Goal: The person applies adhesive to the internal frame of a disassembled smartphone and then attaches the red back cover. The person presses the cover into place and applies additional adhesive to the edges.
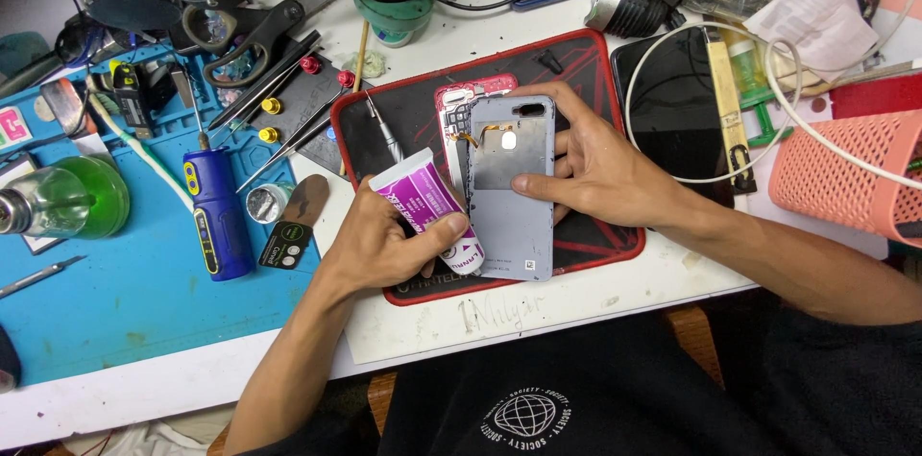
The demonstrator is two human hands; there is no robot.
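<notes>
Gripping purple-and-white glue tube (429,209) in left hand (384,250), fingers closed round it, nozzle lying against edge of grey phone back cover (512,189). Right hand (595,173) pinching cover, fingers curled over its right side, on red-edged black mat (576,91). Judging: keeping cover steady, squeezing gently. Counting: one tube, one cover, one opened phone (459,101) underneath.

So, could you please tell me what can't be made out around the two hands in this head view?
- Tube: its nozzle end lies under the left hand, so whether it is capped cannot be told.
- Opened phone: mostly covered by the grey back cover that the right hand holds.
- Right-hand fingertips: tucked behind the cover.
- Pink mesh basket: cut off by the right edge.
</notes>
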